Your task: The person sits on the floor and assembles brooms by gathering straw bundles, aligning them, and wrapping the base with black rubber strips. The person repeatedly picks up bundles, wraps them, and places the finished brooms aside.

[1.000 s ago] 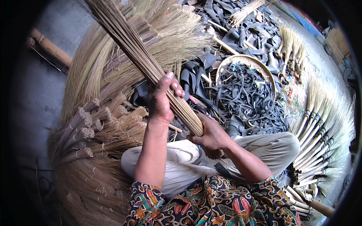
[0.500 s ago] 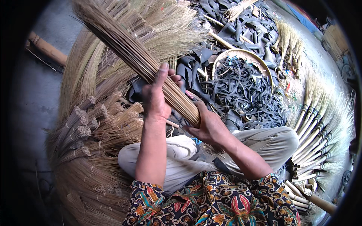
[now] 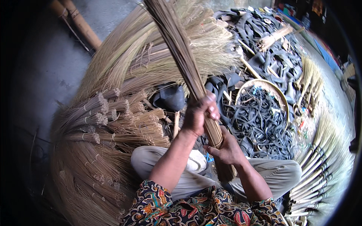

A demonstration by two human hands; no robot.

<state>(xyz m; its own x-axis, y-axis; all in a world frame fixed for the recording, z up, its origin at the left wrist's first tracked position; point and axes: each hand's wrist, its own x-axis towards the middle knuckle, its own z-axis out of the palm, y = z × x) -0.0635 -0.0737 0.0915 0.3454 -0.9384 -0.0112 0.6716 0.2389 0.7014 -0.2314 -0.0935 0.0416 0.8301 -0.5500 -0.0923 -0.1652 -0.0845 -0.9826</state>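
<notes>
Straw-brown broom sticks (image 3: 184,64) stand gathered over the lap, left hand (image 3: 198,115) clenched mid-bundle, right hand (image 3: 226,150) gripping the butt end, seemingly being evened; binding next would need a firm, steady squeeze.

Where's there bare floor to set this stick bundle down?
Bare grey floor shows only at far left, between the bamboo poles and the heaped straw bundles. Ahead and right is crowded: the round basket, black rubber strips, finished brooms.

left hand (image 3: 199,115): fist, raised | right hand (image 3: 225,150): clasped, lower
</notes>
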